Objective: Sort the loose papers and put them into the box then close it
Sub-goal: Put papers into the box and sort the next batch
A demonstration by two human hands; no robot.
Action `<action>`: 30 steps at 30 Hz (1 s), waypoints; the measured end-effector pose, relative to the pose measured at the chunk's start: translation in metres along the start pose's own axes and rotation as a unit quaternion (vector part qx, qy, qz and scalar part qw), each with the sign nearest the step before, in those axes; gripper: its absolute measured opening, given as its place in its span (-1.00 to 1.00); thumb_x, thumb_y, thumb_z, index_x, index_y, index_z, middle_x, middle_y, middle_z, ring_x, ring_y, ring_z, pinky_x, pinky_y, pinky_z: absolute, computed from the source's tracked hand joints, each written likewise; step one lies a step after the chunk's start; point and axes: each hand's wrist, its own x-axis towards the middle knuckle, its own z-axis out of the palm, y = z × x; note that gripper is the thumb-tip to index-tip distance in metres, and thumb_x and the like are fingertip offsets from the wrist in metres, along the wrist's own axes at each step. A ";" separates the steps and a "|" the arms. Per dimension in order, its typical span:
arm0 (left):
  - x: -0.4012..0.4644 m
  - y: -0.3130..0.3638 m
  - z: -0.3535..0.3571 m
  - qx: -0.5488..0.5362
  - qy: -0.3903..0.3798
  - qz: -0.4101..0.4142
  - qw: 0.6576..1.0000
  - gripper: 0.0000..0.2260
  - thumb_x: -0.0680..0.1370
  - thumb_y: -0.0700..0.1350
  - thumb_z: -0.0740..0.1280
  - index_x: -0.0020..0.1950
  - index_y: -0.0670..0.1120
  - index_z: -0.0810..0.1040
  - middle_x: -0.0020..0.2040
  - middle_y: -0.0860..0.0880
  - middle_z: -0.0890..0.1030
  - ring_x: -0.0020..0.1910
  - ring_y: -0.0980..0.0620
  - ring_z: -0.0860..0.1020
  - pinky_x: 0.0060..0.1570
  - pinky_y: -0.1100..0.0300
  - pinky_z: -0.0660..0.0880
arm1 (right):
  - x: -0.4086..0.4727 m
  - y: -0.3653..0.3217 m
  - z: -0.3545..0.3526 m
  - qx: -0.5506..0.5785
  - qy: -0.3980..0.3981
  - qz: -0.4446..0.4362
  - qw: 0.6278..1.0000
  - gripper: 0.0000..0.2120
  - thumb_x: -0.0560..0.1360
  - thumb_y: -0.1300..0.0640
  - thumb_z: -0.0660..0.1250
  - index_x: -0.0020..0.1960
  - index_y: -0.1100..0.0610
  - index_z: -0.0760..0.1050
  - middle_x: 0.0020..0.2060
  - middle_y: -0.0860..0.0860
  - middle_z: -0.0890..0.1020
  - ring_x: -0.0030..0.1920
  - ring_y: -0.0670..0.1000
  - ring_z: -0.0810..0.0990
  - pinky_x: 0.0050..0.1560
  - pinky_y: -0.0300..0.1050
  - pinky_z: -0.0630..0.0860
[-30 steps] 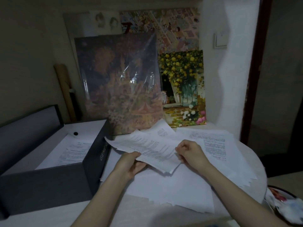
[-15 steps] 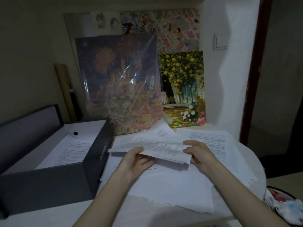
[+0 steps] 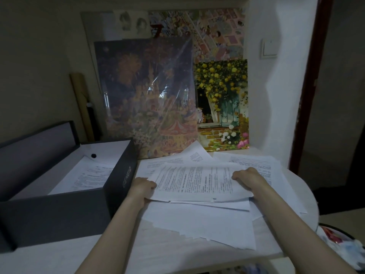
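A small stack of printed sheets (image 3: 199,180) is held flat just above the scattered white papers (image 3: 199,224) on the table. My left hand (image 3: 141,187) grips its left edge and my right hand (image 3: 246,179) grips its right edge. To the left stands an open dark grey box (image 3: 53,216) with its lid (image 3: 37,143) raised behind it. Printed pages (image 3: 90,175) lie on the box's white floor.
Two paintings (image 3: 150,99) (image 3: 221,105) lean against the wall behind the papers, with a cardboard tube (image 3: 81,103) in the corner. The white table (image 3: 59,258) ends in a rounded edge on the right. A bag with colourful contents (image 3: 343,242) sits lower right.
The stack I hold has been turned from tilted to flat, printed side up. My hands have spread apart to its left and right edges.
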 end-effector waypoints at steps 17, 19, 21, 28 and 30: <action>-0.037 0.048 0.002 -0.105 0.050 0.309 0.944 -0.67 0.59 -0.04 0.28 0.31 -0.10 0.36 0.12 0.04 0.56 0.09 0.06 0.54 0.06 0.14 0.47 | -0.023 -0.050 -0.015 0.116 -0.092 -0.271 0.951 -0.59 0.50 0.11 0.38 0.31 0.09 0.38 0.14 -0.02 0.61 0.05 -0.01 0.64 -0.12 -0.17 0.61; -0.038 0.044 0.001 -0.103 0.049 0.300 0.947 -0.70 0.59 -0.01 0.27 0.27 -0.09 0.40 0.10 0.02 0.59 0.08 0.03 0.57 0.06 0.07 0.51 | -0.030 -0.045 -0.015 0.127 -0.106 -0.271 0.948 -0.65 0.49 0.16 0.39 0.26 0.08 0.46 0.08 -0.05 0.66 0.01 -0.04 0.68 -0.14 -0.21 0.62; -0.038 0.042 -0.001 -0.114 0.035 0.281 0.952 -0.70 0.58 0.01 0.28 0.26 -0.07 0.42 0.07 0.01 0.61 0.04 0.04 0.59 -0.02 0.09 0.52 | -0.034 -0.046 -0.018 0.129 -0.114 -0.269 0.948 -0.71 0.48 0.20 0.39 0.20 0.09 0.53 0.02 -0.04 0.69 -0.07 -0.07 0.70 -0.16 -0.23 0.63; -0.038 0.034 -0.007 -0.114 -0.031 0.254 0.960 -0.87 0.59 -0.02 0.27 0.05 0.07 0.60 0.06 0.01 0.68 0.06 -0.06 0.63 0.14 -0.11 0.53 | -0.037 -0.050 -0.021 0.082 -0.150 -0.214 0.962 -0.58 0.36 0.11 0.50 0.21 0.11 0.56 0.10 0.03 0.67 0.09 0.08 0.66 0.20 0.14 0.53; -0.040 0.037 -0.005 -0.120 -0.022 0.266 0.956 -0.86 0.58 0.01 0.28 0.10 0.06 0.56 0.05 0.04 0.67 0.08 -0.04 0.62 0.18 -0.13 0.49 | -0.038 -0.049 -0.020 0.103 -0.142 -0.222 0.959 -0.61 0.38 0.15 0.49 0.20 0.12 0.56 0.12 0.04 0.67 0.09 0.07 0.65 0.19 0.13 0.53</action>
